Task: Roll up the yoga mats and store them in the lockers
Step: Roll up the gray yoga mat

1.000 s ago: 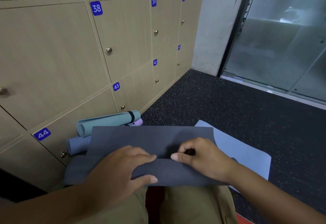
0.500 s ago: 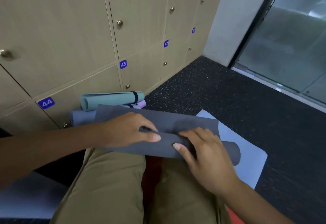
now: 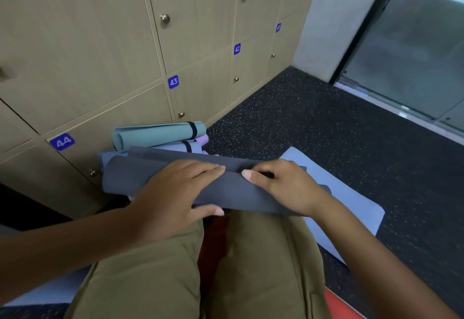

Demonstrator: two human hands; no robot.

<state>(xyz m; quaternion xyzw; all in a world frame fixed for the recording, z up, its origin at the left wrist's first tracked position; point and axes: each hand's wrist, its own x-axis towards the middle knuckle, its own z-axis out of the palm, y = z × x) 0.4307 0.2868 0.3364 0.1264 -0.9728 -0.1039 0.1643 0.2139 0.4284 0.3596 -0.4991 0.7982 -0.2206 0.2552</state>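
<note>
A dark grey yoga mat (image 3: 130,178), mostly rolled, lies across my knees. My left hand (image 3: 175,193) wraps over the roll, fingers on top and thumb underneath. My right hand (image 3: 283,188) grips the roll's right part, thumb on the near side and fingers curled over the far side. A narrow flat strip of the mat still shows beyond the roll. Behind it, rolled teal (image 3: 155,134), blue (image 3: 175,146) and lilac (image 3: 202,139) mats with black straps lie stacked against the beige lockers (image 3: 113,55).
A flat light-blue mat (image 3: 351,205) lies on the dark speckled floor (image 3: 326,130) to my right. Locker doors 42, 43 and 44 are closed. A glass door (image 3: 414,42) stands at the right. An orange mat edge (image 3: 339,303) shows near my right knee.
The roll has grown thicker as both hands rolled the grey mat away from me; the flat part beyond it has shrunk. The camera tilted downward.
</note>
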